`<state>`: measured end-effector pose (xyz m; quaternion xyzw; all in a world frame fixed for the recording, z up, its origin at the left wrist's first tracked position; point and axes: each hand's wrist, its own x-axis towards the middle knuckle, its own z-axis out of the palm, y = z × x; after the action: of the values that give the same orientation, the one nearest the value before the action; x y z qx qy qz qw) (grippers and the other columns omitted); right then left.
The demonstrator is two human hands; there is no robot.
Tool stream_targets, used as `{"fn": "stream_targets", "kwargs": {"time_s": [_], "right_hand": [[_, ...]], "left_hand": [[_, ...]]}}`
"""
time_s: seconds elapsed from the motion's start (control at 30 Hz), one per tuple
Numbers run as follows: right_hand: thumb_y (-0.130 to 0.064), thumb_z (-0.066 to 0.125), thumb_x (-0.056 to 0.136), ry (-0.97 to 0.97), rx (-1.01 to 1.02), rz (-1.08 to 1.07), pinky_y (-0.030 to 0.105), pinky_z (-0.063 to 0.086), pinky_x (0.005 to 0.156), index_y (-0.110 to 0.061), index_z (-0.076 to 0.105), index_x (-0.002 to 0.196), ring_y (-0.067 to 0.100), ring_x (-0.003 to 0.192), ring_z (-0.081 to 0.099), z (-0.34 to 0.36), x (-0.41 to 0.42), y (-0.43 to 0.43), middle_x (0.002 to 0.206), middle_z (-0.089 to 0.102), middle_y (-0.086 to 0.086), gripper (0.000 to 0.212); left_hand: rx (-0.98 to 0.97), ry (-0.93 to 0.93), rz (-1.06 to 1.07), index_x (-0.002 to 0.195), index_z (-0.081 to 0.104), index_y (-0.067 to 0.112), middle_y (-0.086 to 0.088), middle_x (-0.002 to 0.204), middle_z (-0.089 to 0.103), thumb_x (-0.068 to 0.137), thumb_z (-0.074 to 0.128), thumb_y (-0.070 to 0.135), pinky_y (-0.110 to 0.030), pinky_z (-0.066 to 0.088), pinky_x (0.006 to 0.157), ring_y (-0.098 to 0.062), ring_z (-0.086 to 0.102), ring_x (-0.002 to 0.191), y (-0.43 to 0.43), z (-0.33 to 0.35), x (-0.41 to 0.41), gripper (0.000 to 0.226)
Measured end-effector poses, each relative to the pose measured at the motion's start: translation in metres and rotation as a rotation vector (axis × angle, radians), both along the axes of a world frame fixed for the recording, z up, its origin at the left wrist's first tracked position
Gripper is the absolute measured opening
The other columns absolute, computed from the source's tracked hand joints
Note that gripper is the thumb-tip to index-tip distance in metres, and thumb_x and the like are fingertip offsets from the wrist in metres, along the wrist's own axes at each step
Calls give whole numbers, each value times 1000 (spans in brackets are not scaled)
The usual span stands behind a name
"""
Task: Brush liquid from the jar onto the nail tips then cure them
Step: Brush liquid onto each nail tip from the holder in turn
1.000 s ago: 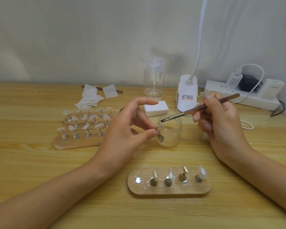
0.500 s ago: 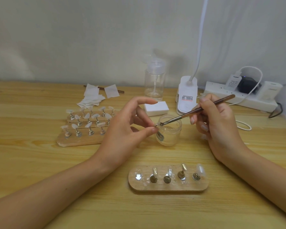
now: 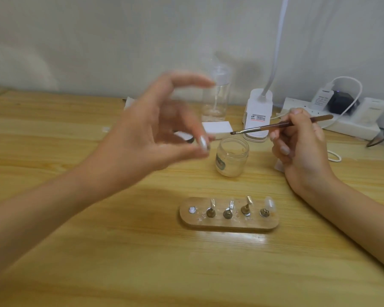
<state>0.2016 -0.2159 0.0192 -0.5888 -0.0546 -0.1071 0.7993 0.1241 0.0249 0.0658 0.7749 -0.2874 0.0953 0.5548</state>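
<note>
The nail tip (image 3: 202,143) is pinched in the grip of the left hand (image 3: 142,140), blurred, raised off the surface (image 3: 142,251) just left of the open jar (image 3: 232,157). The right hand (image 3: 304,151) pinches the brush (image 3: 282,124), its bristles hovering over the jar's far rim. Brushing seems the step in hand. Next, the bristles must meet the tip steadily. The wooden holder (image 3: 228,224) lies nearer than the jar.

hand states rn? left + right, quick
Left hand: closed, pinching a nail tip between thumb and fingertip; motion-blurred.
Right hand: closed, holding the brush.
</note>
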Motion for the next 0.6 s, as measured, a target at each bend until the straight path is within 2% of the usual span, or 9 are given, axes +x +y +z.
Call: {"fn": "stream_targets", "kwargs": {"time_s": [0.1,0.23,0.3,0.37,0.43,0.5,0.6], "right_hand": [[-23,40,104,-43,23,17,17,27,43,-25,52,81,9,46,35,0,0,0,65,62,-2,26],[-17,36,104,-128,14,81,17,33,47,-28,56,95,7,64,47,1,-4,0,84,64,-3,25],[-19,33,106,-190,-78,103,19,39,52,-28,57,109,8,74,51,3,-10,4,96,65,-2,26],[-26,32,107,-274,-178,119,21,46,57,-28,57,116,11,83,57,13,-16,4,103,69,0,27],[-31,34,107,-403,-276,175,23,50,61,-27,58,112,17,90,64,40,-19,1,99,73,1,25],[-39,44,104,-503,-426,248,23,54,67,-24,56,109,19,99,67,69,-26,-7,101,73,-1,20],[-48,63,94,-625,-693,267,30,54,87,-9,46,111,24,113,64,87,-42,-28,113,67,-3,45]], "left_hand": [[130,86,4,137,46,38,6,84,74,78,75,28,-36,53,94,-15,70,107,6,-28,-16,66],[120,206,-8,134,47,43,2,86,75,78,80,15,-22,50,95,-16,69,109,13,-56,-24,71],[126,229,-10,134,46,43,2,86,75,78,80,15,-15,47,96,-15,70,107,14,-61,-24,72],[135,236,-7,134,45,45,4,88,74,79,80,16,-15,46,96,-16,70,107,16,-63,-25,72],[166,233,-6,136,42,48,8,97,73,79,81,21,-14,45,95,-15,68,109,17,-61,-26,75],[230,229,4,140,36,54,17,113,69,74,86,35,-11,42,96,-6,62,117,18,-62,-26,84],[366,193,71,139,24,66,30,124,58,63,82,58,-6,36,91,3,48,124,16,-63,-28,97]]}}
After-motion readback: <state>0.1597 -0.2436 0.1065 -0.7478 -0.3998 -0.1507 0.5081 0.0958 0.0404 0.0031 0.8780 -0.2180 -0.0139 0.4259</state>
